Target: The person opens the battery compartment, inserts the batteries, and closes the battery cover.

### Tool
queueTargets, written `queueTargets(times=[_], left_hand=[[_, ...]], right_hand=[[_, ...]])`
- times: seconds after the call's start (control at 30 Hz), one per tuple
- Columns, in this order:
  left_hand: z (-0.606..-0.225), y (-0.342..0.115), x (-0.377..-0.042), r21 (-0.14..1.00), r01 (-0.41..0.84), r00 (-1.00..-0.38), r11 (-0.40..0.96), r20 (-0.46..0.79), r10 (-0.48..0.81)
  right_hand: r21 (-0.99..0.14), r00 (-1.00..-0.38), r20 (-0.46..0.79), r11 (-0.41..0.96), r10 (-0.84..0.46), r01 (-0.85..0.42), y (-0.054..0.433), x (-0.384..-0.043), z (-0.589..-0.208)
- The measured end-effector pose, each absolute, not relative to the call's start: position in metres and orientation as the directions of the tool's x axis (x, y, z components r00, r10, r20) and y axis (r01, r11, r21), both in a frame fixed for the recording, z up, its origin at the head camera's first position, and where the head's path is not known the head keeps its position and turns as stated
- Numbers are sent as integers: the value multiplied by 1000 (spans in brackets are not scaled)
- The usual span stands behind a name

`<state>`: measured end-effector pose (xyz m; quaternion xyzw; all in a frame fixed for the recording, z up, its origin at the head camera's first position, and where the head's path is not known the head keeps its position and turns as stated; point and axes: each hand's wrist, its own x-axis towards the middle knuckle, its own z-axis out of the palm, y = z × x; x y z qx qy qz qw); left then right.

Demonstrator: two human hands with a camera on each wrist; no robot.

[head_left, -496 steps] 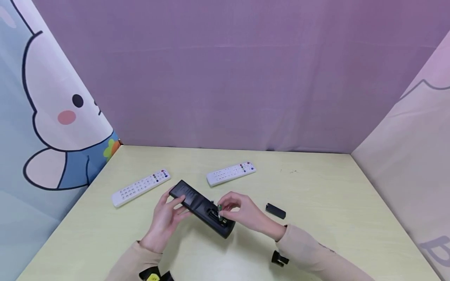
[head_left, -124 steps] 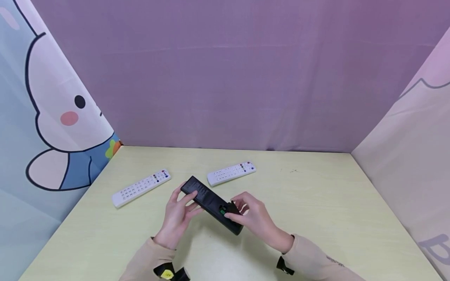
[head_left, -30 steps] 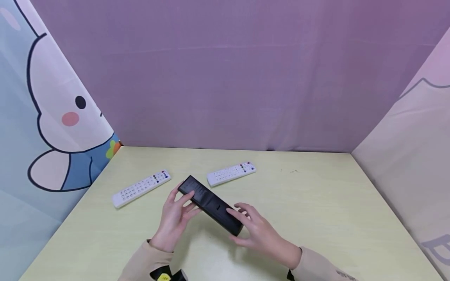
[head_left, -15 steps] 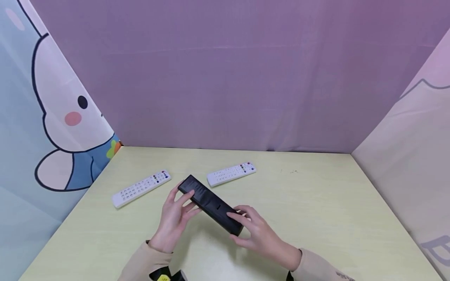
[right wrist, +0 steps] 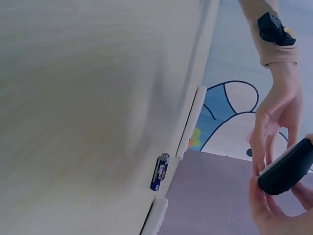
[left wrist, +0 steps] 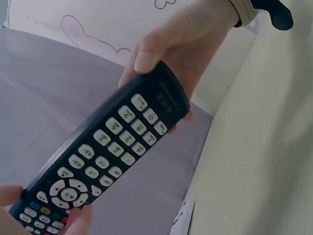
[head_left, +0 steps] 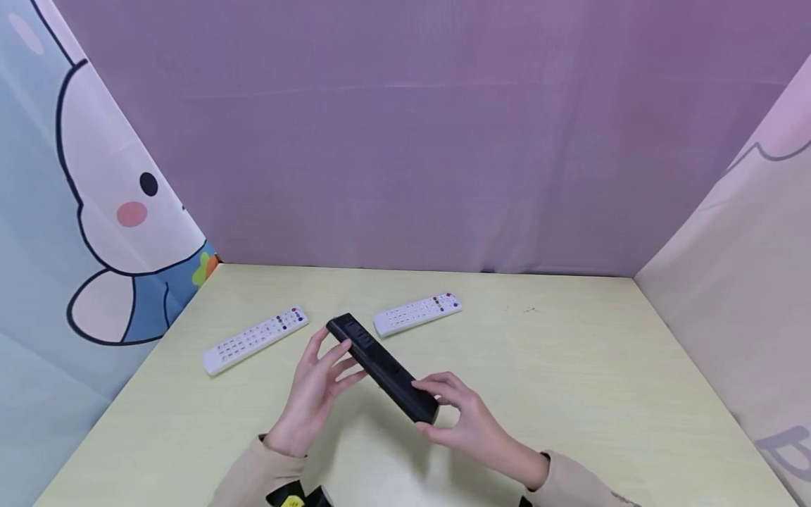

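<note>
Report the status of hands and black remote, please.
Left hand, right hand both gripping black remote. Remote tilted, above table. White remotes nearby, not touching it.

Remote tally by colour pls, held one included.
Black remote: 1, held in both hands
White remotes: 2, lying on the table
Total: 3

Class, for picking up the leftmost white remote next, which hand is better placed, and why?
Likely the left hand: nearer that white remote, and the right hand also grips the black remote, so could hold it alone.
</note>
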<state>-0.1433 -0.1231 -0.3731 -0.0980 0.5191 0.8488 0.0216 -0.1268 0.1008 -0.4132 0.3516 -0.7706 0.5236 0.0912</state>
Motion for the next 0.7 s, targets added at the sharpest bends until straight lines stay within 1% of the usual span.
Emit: queueTargets(times=[0.13,0.23,0.5,0.7], left_hand=[[-372,-124,-144,906,-121,-985,-405,-159,-61],[-372,-124,-144,918,-122,-985,-377,-160,-70],[-372,-121,-145,908,-131,-978,-397,-184,-98],[-374,-119,-145,893,-110,-972,-436,-188,-139]], right_hand=[[-866,-798,396,105,-454,-490,101,-126,-411],[-917,-821,332,46,-465,-397,101,-126,-411],[-978,-846,199,-45,-495,-204,97,-124,-406],[-997,-863,74,-57,-499,-53,95,-120,-403]])
